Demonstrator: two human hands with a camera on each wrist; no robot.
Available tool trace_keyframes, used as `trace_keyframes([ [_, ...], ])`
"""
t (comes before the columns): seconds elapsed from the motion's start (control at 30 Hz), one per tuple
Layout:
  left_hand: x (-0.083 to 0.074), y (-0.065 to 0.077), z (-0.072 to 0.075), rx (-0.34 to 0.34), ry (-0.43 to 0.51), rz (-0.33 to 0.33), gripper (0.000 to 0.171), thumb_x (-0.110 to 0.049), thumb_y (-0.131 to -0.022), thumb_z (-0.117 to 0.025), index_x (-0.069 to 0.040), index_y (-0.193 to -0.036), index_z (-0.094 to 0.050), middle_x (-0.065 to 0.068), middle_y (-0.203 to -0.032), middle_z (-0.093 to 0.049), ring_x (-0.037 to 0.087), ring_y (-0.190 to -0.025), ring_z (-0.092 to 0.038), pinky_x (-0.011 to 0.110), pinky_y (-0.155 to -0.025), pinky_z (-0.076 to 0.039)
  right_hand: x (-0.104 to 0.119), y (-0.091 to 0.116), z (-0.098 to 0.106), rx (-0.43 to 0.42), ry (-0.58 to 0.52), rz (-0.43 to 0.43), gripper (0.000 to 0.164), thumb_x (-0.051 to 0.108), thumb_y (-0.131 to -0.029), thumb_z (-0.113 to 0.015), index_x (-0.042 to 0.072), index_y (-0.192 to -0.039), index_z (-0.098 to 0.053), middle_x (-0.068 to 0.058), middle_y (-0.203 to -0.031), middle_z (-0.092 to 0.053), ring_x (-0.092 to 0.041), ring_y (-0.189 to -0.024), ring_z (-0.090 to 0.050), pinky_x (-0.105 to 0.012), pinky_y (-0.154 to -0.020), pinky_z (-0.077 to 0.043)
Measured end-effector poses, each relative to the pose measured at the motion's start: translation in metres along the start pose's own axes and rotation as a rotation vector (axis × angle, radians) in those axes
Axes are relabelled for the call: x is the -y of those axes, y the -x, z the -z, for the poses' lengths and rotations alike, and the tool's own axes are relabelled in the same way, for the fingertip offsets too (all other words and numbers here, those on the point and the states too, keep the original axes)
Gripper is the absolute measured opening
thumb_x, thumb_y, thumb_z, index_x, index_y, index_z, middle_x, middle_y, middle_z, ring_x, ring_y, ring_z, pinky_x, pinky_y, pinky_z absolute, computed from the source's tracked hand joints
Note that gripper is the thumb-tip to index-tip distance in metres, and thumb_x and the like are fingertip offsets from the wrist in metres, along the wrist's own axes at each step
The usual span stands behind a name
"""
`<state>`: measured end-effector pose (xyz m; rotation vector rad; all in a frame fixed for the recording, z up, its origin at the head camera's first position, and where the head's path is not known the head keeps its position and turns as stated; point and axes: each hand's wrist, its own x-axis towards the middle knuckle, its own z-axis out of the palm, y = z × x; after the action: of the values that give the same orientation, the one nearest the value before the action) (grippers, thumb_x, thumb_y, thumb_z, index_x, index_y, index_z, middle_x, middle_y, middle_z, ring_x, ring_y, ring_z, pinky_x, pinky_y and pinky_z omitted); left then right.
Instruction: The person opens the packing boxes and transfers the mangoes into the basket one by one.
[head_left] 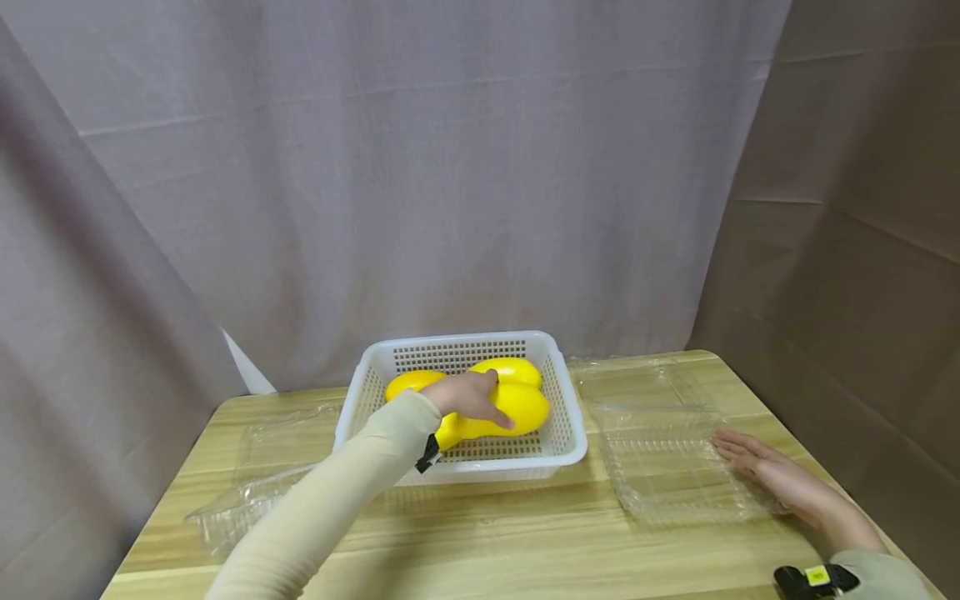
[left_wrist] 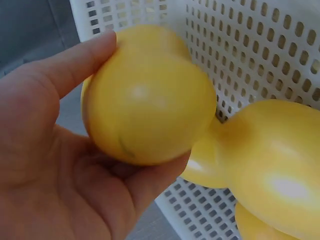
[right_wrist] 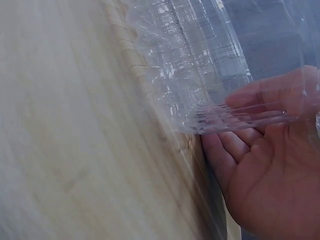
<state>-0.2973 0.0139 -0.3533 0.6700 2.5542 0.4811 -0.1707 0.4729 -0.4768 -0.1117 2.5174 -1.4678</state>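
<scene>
My left hand reaches into a white plastic basket at the middle of the table. Its thumb and fingers grip a smooth yellow mango-shaped fruit, the thumb on one side and fingers curled under the other. More yellow fruits lie against each other in the basket, partly hidden by the hand in the head view. On the right, my right hand rests against the outer side of an open clear plastic clamshell box. Its fingers, loosely extended, show through the clear wall in the right wrist view.
Another clear plastic clamshell box lies at the table's left, partly behind the left sleeve. The right box's lid lies folded back toward the far edge. A grey curtain hangs behind the wooden table.
</scene>
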Motion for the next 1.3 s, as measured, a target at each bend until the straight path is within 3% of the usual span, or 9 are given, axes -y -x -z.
trace_keyframes([
  [0.1, 0.0023, -0.0009, -0.0013, 0.057, -0.018, 0.026, 0.095, -0.052, -0.088, -0.073, -0.005, -0.158, -0.029, 0.010, -0.161, -0.034, 0.028, -0.148, -0.031, 0.047, -0.120, -0.025, 0.0008, 0.0006, 0.0008, 0.007, -0.002, -0.003, 0.061, 0.015, -0.108, -0.042, -0.012, -0.155, -0.013, -0.039, -0.156, -0.019, 0.013, -0.118, -0.043, -0.010, -0.086, -0.040],
  [0.2, 0.0021, -0.0011, -0.0018, 0.098, -0.011, 0.041, 0.093, -0.052, -0.089, -0.073, -0.004, -0.157, -0.031, 0.009, -0.163, -0.031, 0.027, -0.150, -0.026, 0.046, -0.122, -0.021, 0.0028, 0.0014, 0.0021, 0.020, 0.025, -0.020, 0.062, 0.016, -0.108, -0.041, -0.011, -0.155, -0.012, -0.038, -0.157, -0.018, -0.023, -0.139, -0.042, -0.016, -0.089, -0.043],
  [0.3, 0.0003, -0.0015, -0.0015, 0.112, -0.018, 0.052, 0.092, -0.051, -0.089, -0.073, -0.004, -0.157, -0.032, 0.009, -0.163, -0.031, 0.027, -0.150, -0.025, 0.045, -0.122, -0.020, 0.0049, 0.0023, 0.0030, 0.036, 0.040, -0.034, 0.062, 0.016, -0.108, -0.040, -0.012, -0.155, -0.009, -0.039, -0.157, -0.015, -0.056, -0.141, -0.020, -0.037, -0.099, -0.044],
  [0.4, -0.0012, -0.0021, -0.0014, 0.109, -0.033, 0.073, 0.091, -0.053, -0.088, -0.073, -0.006, -0.156, -0.035, 0.007, -0.162, -0.034, 0.026, -0.149, -0.027, 0.045, -0.121, -0.023, 0.0056, 0.0028, 0.0036, 0.041, 0.057, -0.043, 0.062, 0.017, -0.109, -0.039, -0.012, -0.155, -0.009, -0.038, -0.157, -0.015, -0.057, -0.141, -0.020, -0.041, -0.100, -0.044],
  [0.6, -0.0023, -0.0026, -0.0042, 0.126, -0.004, 0.117, 0.091, -0.050, -0.084, -0.079, -0.010, -0.156, -0.038, 0.003, -0.161, -0.037, 0.025, -0.146, -0.032, 0.046, -0.120, -0.026, 0.0057, 0.0046, 0.0029, 0.029, 0.082, -0.038, 0.061, 0.019, -0.110, -0.038, -0.011, -0.155, -0.011, -0.038, -0.157, -0.019, -0.049, -0.139, -0.031, -0.016, -0.086, -0.043],
  [0.9, -0.0034, -0.0038, -0.0071, 0.153, -0.067, 0.090, 0.087, -0.040, -0.084, -0.082, -0.008, -0.154, -0.040, 0.006, -0.155, -0.044, 0.023, -0.135, -0.045, 0.042, -0.115, -0.035, 0.0051, 0.0040, 0.0033, 0.038, 0.091, -0.046, 0.062, 0.024, -0.111, -0.035, -0.012, -0.155, -0.009, -0.038, -0.157, -0.018, -0.052, -0.140, -0.029, -0.018, -0.089, -0.044],
  [1.13, -0.0027, -0.0038, -0.0071, 0.105, -0.157, 0.071, 0.075, -0.040, -0.086, -0.080, -0.009, -0.147, -0.051, 0.004, -0.149, -0.051, 0.022, -0.135, -0.046, 0.040, -0.115, -0.034, 0.0039, 0.0027, 0.0034, 0.057, 0.070, -0.051, 0.064, 0.025, -0.112, -0.032, -0.014, -0.154, -0.005, -0.041, -0.156, -0.012, -0.059, -0.140, -0.017, -0.059, -0.106, -0.039],
  [1.23, -0.0020, -0.0028, -0.0051, 0.076, -0.163, 0.071, 0.069, -0.036, -0.087, -0.080, -0.007, -0.144, -0.054, 0.005, -0.144, -0.056, 0.022, -0.131, -0.050, 0.040, -0.114, -0.036, 0.0035, -0.0007, 0.0022, 0.041, 0.075, -0.061, 0.063, 0.025, -0.112, -0.033, -0.013, -0.155, -0.007, -0.039, -0.157, -0.014, -0.059, -0.141, -0.018, -0.055, -0.106, -0.041],
  [1.3, -0.0016, -0.0025, -0.0035, 0.052, -0.157, 0.072, 0.064, -0.034, -0.087, -0.080, -0.007, -0.141, -0.057, 0.005, -0.140, -0.059, 0.022, -0.127, -0.053, 0.039, -0.113, -0.037, 0.0035, -0.0025, 0.0023, 0.047, 0.053, -0.063, 0.062, 0.022, -0.112, -0.033, -0.013, -0.155, -0.005, -0.040, -0.157, -0.012, -0.060, -0.140, -0.016, -0.065, -0.106, -0.034],
])
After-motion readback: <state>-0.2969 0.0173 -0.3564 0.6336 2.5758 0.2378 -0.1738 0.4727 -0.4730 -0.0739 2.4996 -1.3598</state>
